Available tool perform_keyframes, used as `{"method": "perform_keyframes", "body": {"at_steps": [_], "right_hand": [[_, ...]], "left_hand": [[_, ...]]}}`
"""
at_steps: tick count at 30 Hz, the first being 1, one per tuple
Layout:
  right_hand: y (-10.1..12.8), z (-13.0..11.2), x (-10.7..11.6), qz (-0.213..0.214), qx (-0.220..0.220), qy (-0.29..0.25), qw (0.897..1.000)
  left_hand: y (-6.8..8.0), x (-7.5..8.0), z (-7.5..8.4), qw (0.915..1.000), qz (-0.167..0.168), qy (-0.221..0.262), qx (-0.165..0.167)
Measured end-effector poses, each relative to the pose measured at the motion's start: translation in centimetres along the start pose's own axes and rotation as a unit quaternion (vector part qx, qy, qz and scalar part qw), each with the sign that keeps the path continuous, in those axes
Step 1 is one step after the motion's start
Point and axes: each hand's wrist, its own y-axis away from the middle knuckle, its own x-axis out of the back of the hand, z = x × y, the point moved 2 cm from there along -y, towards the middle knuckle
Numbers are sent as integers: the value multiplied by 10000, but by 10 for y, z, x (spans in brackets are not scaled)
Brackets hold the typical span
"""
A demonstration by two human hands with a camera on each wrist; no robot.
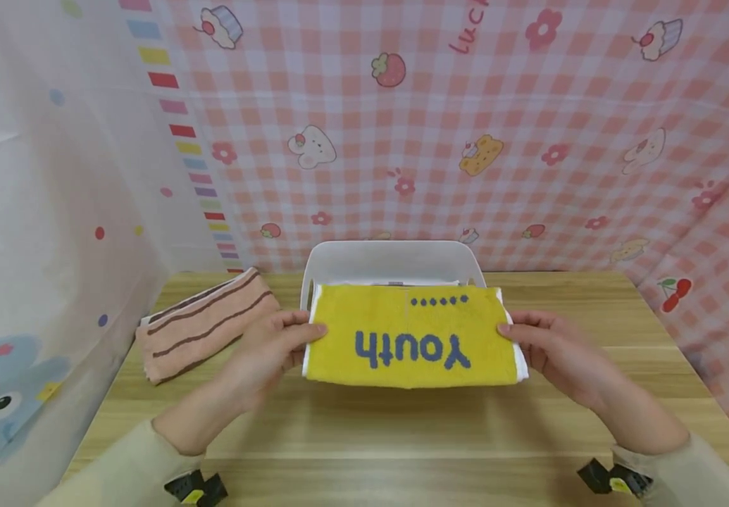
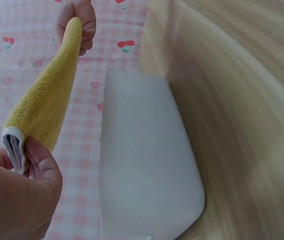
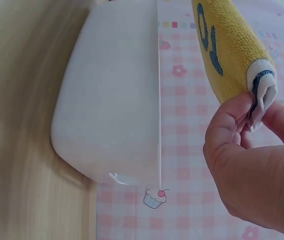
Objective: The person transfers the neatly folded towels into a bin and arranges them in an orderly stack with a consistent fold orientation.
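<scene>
Nearest the camera, two cream sleeves reach forward over the pale wooden desk (image 1: 364, 436). The left hand (image 1: 272, 352) pinches one short end of a folded yellow terry towel with the blue word "youth" (image 1: 411, 341), thumb on top and fingers curled beneath. The right hand (image 1: 548, 348) pinches the opposite short end in the same way; the right wrist view shows the thumb and fingers closed on the layered white edge. The towel hangs stretched between the two hands, lifted off the desk, just in front of and partly over the near rim of a white rectangular plastic bin (image 1: 396, 260).

The towel looks light, soft and limp: it would probably sag or unfold if it were held at only one point, so taking both short ends, with all the folded layers caught in each pinch, seems the sound hold. Its pile should give good friction, so slipping looks unlikely.

Left of the bin, a folded peach towel with brown stripes (image 1: 202, 324) lies on the desk, well apart from the hands. Behind everything hangs a pink checked cloth with cartoon prints (image 1: 465, 141), and a pale dotted curtain (image 1: 53, 176) closes the left side.
</scene>
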Motion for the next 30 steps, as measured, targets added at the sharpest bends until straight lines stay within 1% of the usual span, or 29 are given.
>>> {"method": "perform_keyframes", "body": {"at_steps": [4, 8, 11, 15, 19, 21, 25, 30], "right_hand": [[-11, -10, 1, 6, 75, 78, 9999], [-24, -17, 2, 133, 117, 151, 9997], [-34, -22, 3, 214, 154, 224, 9994], [-47, -27, 4, 272, 200, 331, 9989], [-59, -29, 4, 333, 278, 495, 9978], [-65, -29, 3, 404, 297, 582, 9970], [-75, -28, 2, 542, 219, 622, 9964], [-87, -27, 4, 763, 112, 649, 9949]], "left_hand": [[-13, 3, 7, 10000, 82, -11, 55], [-26, 4, 14, 9997, 237, -77, 51], [-36, 6, 17, 9993, 371, -27, 31], [-49, 9, 19, 9986, 523, 36, -44], [-62, 12, 19, 9978, 649, -39, -108], [-68, 14, 19, 9973, 728, -93, -87], [-78, 18, 18, 9960, 855, -243, -92], [-88, 19, 17, 9939, 1045, -343, -111]]}}
